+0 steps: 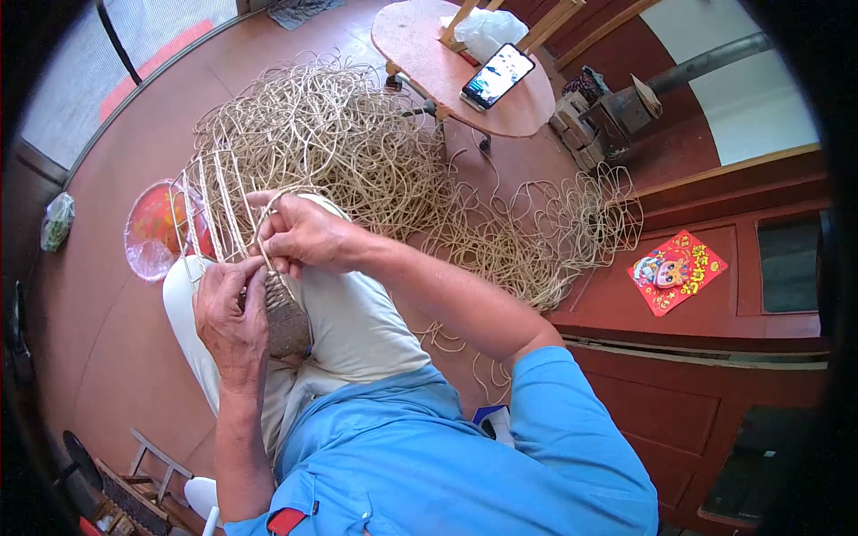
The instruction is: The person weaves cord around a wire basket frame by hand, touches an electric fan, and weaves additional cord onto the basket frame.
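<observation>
On my lap rests a partly woven piece [288, 329], its near end a dark brown block with pale cord wrapped in tight rows. Several long pale strands [214, 198] stretch from it away from me over my knees. My left hand [231, 313] is closed on the left side of the weaving, thumb and fingers pressed together at its edge. Just to the right and beyond, my right hand [308, 234] pinches a strand of straw-coloured cord [268, 219], index finger extended along it. The fingers partly hide where the cord passes through the strands.
A big tangled heap of cord [313, 134] covers the floor ahead and trails right [554, 232]. A round table [420, 45] holds a phone [498, 76] and a white plastic bag [490, 34]. A red basin [147, 228] stands left. Red doors [652, 393] are at the right.
</observation>
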Tool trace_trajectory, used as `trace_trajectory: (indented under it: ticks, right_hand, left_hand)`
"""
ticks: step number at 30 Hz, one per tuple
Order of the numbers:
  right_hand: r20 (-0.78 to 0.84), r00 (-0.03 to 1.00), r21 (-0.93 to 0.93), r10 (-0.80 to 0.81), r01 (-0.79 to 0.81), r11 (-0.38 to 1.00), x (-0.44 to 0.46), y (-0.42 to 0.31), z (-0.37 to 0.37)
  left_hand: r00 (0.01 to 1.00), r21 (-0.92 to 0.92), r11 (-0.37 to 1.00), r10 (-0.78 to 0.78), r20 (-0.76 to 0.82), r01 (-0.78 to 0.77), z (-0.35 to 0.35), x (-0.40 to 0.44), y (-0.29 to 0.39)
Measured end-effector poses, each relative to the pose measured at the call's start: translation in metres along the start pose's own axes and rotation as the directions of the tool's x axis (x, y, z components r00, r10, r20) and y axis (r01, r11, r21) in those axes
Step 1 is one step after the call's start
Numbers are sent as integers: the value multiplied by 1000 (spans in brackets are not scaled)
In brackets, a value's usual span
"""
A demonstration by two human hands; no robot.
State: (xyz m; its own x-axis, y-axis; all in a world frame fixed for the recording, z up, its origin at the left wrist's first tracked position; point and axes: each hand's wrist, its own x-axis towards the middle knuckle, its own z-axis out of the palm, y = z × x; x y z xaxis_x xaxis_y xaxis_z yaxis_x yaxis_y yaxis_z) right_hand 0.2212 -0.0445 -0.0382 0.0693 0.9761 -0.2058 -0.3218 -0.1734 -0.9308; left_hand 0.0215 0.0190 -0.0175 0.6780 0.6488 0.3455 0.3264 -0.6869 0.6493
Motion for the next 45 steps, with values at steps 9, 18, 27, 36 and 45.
trace_trajectory:
  ticks: [9, 18, 27, 36, 45]
  right_hand:
    - [-497, 852, 13, -164, 196, 980, -24, 17, 46]
    - [-572, 819, 377, 47, 211, 902, -47, 22, 51]
    - [-323, 932, 666, 163, 102, 739, -63, 15, 46]
    - [-208, 970, 738, 122, 74, 670, -68, 27, 23]
    - [-296, 946, 695, 134, 117, 709, -68, 27, 28]
  left_hand:
    - [1000, 12, 1000, -11, 14, 11, -2, -1, 2]
    - [1000, -51, 999, 13, -20, -14, -1, 0, -4]
    - [997, -21, 999, 44, 59, -43, -10, 0, -1]
    - [992, -41, 994, 103, 69, -100, -10, -3, -6]
    - [996, -34, 995, 93, 10, -93, -6, -9, -5]
